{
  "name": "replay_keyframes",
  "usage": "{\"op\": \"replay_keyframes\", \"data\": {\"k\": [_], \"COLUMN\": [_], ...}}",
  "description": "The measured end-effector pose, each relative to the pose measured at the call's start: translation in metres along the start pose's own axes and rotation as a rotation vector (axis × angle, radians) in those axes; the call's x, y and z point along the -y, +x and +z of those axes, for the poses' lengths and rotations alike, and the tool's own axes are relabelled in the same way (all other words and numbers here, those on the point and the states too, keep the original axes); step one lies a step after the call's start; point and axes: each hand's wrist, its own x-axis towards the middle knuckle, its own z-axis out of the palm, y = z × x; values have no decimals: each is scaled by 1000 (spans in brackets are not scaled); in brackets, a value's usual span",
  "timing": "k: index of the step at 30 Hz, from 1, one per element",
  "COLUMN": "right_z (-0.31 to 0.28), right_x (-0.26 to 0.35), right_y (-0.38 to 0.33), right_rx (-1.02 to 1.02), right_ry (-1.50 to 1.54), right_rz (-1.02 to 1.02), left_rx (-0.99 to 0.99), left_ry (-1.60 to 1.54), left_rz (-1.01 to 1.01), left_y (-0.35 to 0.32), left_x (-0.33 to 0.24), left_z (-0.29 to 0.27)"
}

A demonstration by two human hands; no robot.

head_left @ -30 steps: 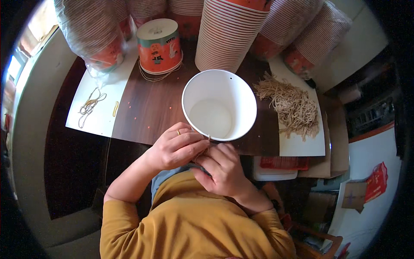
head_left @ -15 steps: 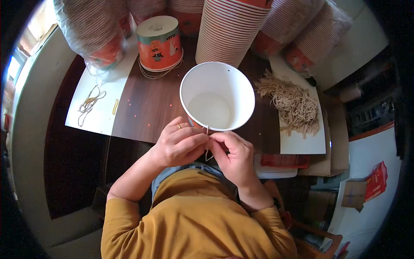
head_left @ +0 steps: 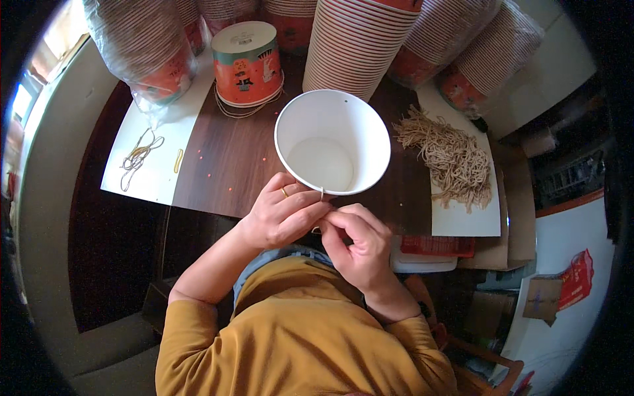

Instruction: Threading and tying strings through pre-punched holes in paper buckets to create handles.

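A paper bucket (head_left: 333,142), white inside, stands mouth up at the table's near edge. One punched hole shows in its far wall. Over the near rim passes a thin beige cord (head_left: 321,193), whose lower part runs down between my fingers. My left hand (head_left: 284,212) is closed on the cord just below the rim, a ring on one finger. Close against it, my right hand (head_left: 360,241) pinches the cord between thumb and fingers. The fingertips overlap, so the cord's end and any knot are hidden.
A bundle of beige cords (head_left: 456,158) lies on white board at the right. At the back stand a tall stack of paper buckets (head_left: 360,46), plastic-wrapped stacks (head_left: 142,49) and an upturned orange bucket (head_left: 247,69). Loose cord (head_left: 139,158) and a rubber band (head_left: 178,160) lie left.
Both hands have drawn closer together, and the loop of cord that hung below them is now mostly hidden. The bucket has shifted slightly away from me in the picture.
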Motion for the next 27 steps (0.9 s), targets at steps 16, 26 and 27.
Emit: {"op": "replay_keyframes", "data": {"k": [16, 26, 27], "right_z": [35, 52, 53], "right_x": [-22, -32, -37], "right_y": [-11, 3, 4], "right_rx": [-136, -175, -209], "right_ry": [778, 417, 358], "right_rz": [502, 272, 175], "left_rx": [-329, -350, -341], "left_ry": [93, 123, 75], "left_rz": [-396, -553, -565], "left_y": [-14, -7, -5], "left_x": [-33, -21, -21], "left_z": [2, -1, 3]}}
